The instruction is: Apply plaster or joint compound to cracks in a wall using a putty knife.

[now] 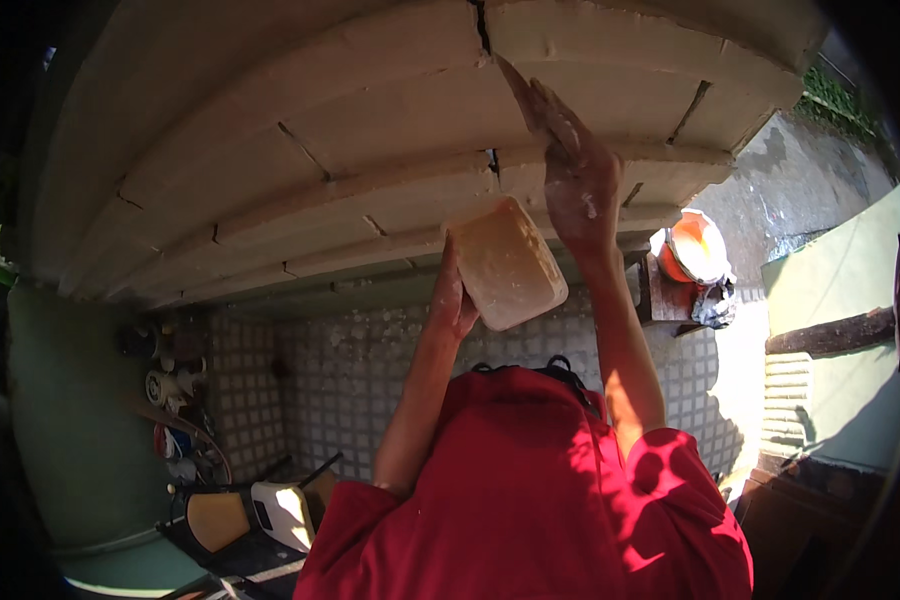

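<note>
My left hand (pixel 455 297) is raised and grips a pale tan rectangular tub (pixel 507 262) from below, tilted toward the wall. My right hand (pixel 575 170), dusted with white, is pressed flat against a wall of large cream blocks (pixel 370 130). A thin pointed tip (pixel 505 72) reaches from it to the dark vertical joint (pixel 483 30) between two blocks. Whether that tip is a finger or a narrow tool I cannot tell. My red shirt (pixel 530 500) fills the lower middle.
An orange bucket (pixel 695 245) stands on a small wooden stand to the right, a crumpled bag beside it. The floor (pixel 360 380) is small grey tiles. A chair (pixel 260 510) and several cans and bottles (pixel 170 400) crowd the lower left. A green wall (pixel 840 330) stands right.
</note>
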A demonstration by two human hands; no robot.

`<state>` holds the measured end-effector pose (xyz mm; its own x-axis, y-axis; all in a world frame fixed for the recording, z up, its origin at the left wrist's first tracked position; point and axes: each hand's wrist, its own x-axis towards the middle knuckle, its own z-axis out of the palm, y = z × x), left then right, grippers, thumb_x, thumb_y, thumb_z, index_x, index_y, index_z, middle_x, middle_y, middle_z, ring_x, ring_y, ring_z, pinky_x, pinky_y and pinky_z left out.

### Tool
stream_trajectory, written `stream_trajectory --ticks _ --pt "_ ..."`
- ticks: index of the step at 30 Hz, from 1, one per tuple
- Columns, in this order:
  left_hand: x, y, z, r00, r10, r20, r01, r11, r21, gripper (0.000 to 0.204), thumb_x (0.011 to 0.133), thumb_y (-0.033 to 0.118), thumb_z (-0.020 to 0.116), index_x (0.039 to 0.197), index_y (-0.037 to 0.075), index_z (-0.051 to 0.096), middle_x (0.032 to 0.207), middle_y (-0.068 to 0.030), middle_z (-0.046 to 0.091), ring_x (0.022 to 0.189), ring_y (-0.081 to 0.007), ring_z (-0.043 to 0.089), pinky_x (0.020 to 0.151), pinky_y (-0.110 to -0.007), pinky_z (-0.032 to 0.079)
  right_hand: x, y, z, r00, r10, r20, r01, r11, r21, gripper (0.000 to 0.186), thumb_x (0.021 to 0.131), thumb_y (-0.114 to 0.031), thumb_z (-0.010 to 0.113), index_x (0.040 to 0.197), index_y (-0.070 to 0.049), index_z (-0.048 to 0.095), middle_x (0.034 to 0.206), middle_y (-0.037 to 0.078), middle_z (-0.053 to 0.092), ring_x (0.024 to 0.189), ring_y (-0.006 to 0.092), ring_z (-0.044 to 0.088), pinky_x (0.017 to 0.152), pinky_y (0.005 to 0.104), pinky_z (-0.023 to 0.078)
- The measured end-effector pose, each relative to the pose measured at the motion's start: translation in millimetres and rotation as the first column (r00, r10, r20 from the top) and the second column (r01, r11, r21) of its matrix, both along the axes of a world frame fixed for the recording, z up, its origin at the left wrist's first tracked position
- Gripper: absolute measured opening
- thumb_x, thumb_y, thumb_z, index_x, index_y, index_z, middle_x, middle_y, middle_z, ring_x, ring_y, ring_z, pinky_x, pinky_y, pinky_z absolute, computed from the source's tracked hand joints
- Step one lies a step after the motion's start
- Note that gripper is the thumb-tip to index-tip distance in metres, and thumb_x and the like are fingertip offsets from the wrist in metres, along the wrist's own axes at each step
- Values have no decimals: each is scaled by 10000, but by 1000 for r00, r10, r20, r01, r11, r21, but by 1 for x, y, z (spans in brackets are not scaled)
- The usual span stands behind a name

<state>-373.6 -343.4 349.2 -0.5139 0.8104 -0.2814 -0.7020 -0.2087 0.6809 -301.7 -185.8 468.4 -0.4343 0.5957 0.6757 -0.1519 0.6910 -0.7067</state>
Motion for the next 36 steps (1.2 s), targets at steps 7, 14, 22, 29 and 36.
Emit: stream_trajectory --ticks 7,14,22,29,36 --pt "9 13 2 999 -5 -32 6 1000 20 813 928 677 396 1472 80 300 1437 -105 446 1299 -239 471 1049 -409 432 73 2 -36 910 396 122 -214 702 -679 358 756 -92 642 1070 77 608 947 75 688 850 124 611 758 277 503" --pt "27 31 -8 998 -63 -9 63 998 25 826 917 678 426 1478 85 298 1453 -101 434 1317 -236 450 1084 -397 392 94 20 -71 846 417 333 -162 795 -585 518 791 -201 697 1207 71 550 1054 138 675 908 190 651 821 318 514" --pt "46 58 -2 997 -80 3 80 996 -46 840 909 695 420 1472 82 309 1444 -109 443 1316 -235 451 1083 -395 386 99 37 -65 872 308 381 -161 914 -371 481 775 -230 659 1154 34 524 896 157 655 802 227 606 790 322 478" --pt "55 82 -7 996 -80 -27 80 997 -5 846 911 690 421 1472 70 297 1450 -123 434 1322 -238 445 1092 -402 382 97 47 -77 878 285 385 -132 916 -378 402 785 -150 612 1135 28 525 892 198 634 770 354 580 786 340 479" --pt "67 97 -4 997 -74 -10 74 997 -26 825 929 671 402 1469 56 295 1456 -123 425 1318 -231 448 1091 -394 388 108 61 -64 891 313 327 -183 910 -372 479 731 -84 526 1194 37 519 796 216 591 697 350 554 749 332 478"
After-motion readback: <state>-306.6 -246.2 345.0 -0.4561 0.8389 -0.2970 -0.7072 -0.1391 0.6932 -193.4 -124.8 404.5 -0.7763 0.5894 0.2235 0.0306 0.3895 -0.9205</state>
